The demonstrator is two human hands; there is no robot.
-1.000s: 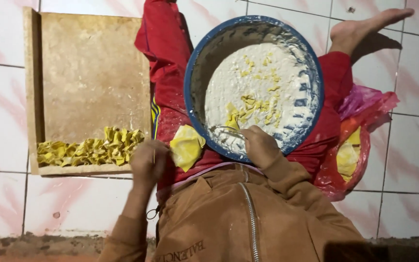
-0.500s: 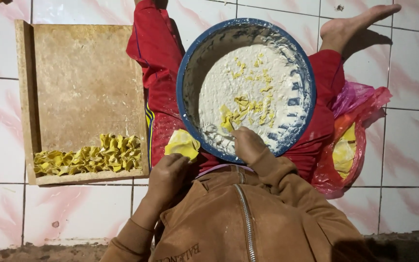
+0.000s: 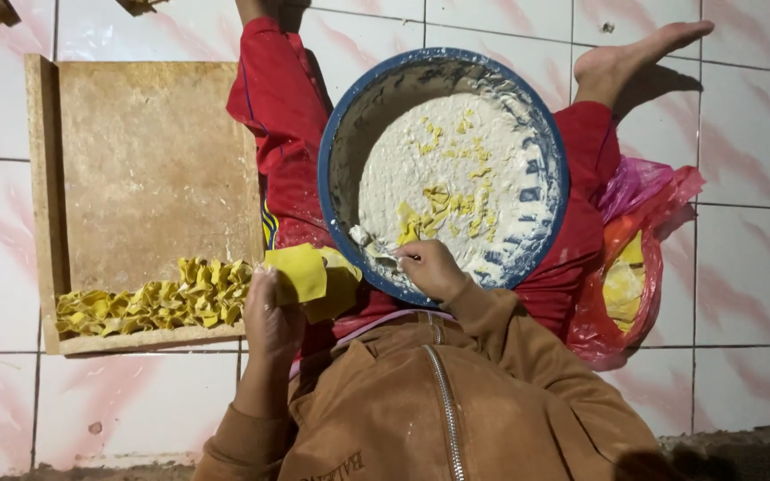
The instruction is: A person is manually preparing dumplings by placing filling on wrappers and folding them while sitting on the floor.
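**Yellow wrapper up by the bowl**

Yellow wrapper (image 3: 298, 272) sits flat in the left hand (image 3: 271, 312), fingers curled under it and holding it just beside the blue bowl (image 3: 340, 142) on the person's lap. A second ago that hand was lower, down near the folded yellow pieces (image 3: 158, 303) on the wooden board (image 3: 135, 151) — now it has lifted the wrapper close to the white filling (image 3: 510, 160). The right hand (image 3: 430, 267) stays at the bowl's near edge, fingers pinched shut on a small scoop of filling; whether there is a spoon I cannot tell. It looks like filling goes on this wrapper — the floor tiles (image 3: 759, 267) carry everything
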